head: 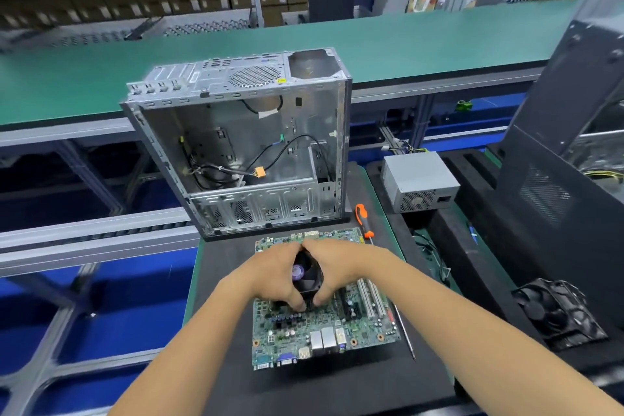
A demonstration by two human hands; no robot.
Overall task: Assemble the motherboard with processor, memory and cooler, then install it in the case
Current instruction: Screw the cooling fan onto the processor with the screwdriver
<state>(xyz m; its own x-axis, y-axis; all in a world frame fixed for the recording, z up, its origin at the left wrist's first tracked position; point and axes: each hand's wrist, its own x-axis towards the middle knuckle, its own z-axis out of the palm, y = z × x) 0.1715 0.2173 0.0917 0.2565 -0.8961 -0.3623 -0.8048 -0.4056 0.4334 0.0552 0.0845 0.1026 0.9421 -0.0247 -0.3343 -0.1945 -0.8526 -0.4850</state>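
A green motherboard lies flat on a black mat in front of me. On its middle stands a black cooler with a fan and a purple label. My left hand grips the cooler from the left and my right hand grips it from the right, fingers curled round its sides. White memory slots show to the right of the hands. Behind the board an open metal case stands on its side, loose cables inside. The processor is hidden under the cooler.
An orange-handled screwdriver lies beside the case at right. A thin metal tool lies along the board's right edge. A grey power supply and a black fan sit on foam trays to the right. A green conveyor belt runs behind.
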